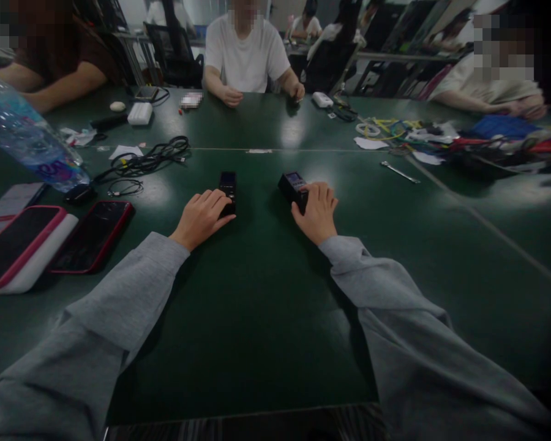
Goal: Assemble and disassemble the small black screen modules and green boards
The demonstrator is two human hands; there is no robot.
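Note:
My left hand [202, 216] rests on the dark green table [257, 306] with its fingers curled over the near end of a small black device [228, 184] that lies flat. My right hand [318, 211] grips the near end of a second small black device [292, 184], which has a little screen and sits tilted, its far end pointing up and left. The two devices lie about a hand's width apart. Both arms wear grey sleeves.
At the left lie two red-edged phones [94, 236], a plastic water bottle [27, 138] and black cables [151, 160]. A metal wrench [399, 172] and a pile of coloured parts [463, 144] are at the right. Three people sit along the far side.

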